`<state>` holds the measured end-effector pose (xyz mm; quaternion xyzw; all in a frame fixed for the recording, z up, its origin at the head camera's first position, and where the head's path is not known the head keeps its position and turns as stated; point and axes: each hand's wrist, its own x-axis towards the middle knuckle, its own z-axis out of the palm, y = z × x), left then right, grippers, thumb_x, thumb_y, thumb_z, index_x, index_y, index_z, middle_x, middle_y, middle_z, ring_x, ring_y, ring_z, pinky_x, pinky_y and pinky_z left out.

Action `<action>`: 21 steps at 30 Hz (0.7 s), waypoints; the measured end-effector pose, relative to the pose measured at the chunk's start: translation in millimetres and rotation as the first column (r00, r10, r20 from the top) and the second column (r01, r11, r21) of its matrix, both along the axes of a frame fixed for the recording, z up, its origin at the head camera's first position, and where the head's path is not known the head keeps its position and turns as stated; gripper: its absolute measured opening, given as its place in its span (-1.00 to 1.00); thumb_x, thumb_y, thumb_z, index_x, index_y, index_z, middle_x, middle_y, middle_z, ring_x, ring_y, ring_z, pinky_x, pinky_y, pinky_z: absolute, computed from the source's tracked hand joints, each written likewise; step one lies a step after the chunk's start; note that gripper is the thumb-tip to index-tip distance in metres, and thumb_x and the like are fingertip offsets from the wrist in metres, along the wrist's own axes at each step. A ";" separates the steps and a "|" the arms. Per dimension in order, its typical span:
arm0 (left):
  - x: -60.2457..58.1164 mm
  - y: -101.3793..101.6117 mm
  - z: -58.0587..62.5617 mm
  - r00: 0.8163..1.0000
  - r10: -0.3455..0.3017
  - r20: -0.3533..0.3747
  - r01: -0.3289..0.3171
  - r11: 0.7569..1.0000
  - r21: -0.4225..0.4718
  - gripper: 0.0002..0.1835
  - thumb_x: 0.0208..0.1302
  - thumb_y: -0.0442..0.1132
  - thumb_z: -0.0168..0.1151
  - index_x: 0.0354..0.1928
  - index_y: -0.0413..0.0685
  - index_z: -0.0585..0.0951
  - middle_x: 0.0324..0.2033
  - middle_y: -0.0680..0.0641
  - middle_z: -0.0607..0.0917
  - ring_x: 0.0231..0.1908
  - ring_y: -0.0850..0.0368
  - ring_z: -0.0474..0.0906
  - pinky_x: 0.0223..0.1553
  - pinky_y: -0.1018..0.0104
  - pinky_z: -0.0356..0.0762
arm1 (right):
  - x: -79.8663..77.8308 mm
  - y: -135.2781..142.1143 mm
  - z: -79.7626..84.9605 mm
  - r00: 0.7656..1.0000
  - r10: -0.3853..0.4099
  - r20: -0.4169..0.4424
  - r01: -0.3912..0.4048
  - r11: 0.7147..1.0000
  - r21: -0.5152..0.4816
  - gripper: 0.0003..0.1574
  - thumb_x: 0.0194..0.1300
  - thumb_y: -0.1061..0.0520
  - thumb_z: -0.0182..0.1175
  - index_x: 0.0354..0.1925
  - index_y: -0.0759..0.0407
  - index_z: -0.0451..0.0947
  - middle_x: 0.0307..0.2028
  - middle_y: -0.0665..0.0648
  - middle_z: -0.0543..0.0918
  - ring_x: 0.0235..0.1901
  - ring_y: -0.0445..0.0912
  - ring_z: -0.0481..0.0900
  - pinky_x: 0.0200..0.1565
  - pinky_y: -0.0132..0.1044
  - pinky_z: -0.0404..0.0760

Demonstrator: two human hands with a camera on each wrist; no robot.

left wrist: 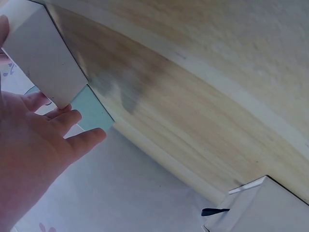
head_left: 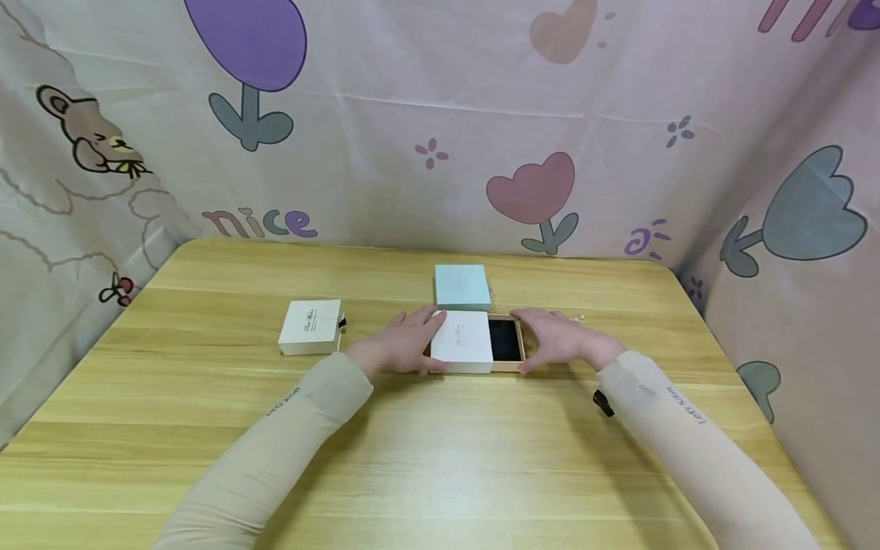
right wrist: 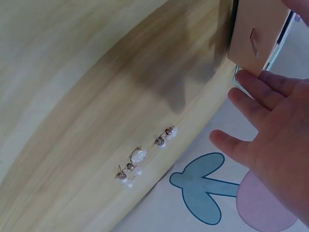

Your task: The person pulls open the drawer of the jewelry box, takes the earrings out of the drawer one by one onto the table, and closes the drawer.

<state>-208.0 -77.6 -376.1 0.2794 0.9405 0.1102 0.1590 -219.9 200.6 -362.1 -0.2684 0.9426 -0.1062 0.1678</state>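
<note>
A white drawer-style gift box [head_left: 462, 341] with small lettering lies in the middle of the wooden table, its inner drawer [head_left: 519, 355] partly out to the right. Black padding [head_left: 505, 340] shows inside the drawer. My left hand [head_left: 406, 341] grips the white outer sleeve at its left end, thumb on the near side and fingers on the far side. At the other end, my right hand [head_left: 555, 336] holds the drawer by its near and far corners. A ribbon tab [right wrist: 254, 43] sticks out of the drawer's end in the right wrist view.
A light-blue box [head_left: 462, 286] sits just behind the white one. To the left stands another white box [head_left: 311, 327] with a black ribbon tab. Dangling earrings [right wrist: 130, 166] with white and metallic beads lie beyond my right hand. A printed curtain [head_left: 385, 191] hangs behind the table.
</note>
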 end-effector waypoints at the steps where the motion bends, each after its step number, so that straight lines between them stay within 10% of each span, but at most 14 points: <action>1: -0.1 0.0 0.2 1.000 0.000 0.003 0.000 1.000 0.001 0.02 0.16 0.24 0.18 0.46 -0.14 -0.04 0.46 -0.20 -0.02 0.46 -0.07 -0.15 0.39 -0.15 -0.09 | 0.2 -0.2 0.1 1.000 -0.001 0.000 0.001 1.000 -0.001 0.22 -0.06 -0.10 0.42 0.38 0.36 0.05 0.34 0.36 0.24 0.34 0.24 0.18 0.28 0.27 0.08; 21: 2.3 0.4 3.9 1.000 -0.004 0.016 0.004 1.000 -0.015 0.01 0.17 0.24 0.15 0.47 -0.12 -0.06 0.46 -0.20 -0.05 0.46 -0.08 -0.15 0.38 -0.17 -0.09 | 1.4 -8.8 -0.5 1.000 0.001 -0.002 -0.001 1.000 -0.031 0.24 -0.09 -0.09 0.44 0.38 0.37 0.05 0.35 0.34 0.23 0.34 0.23 0.17 0.31 0.24 0.07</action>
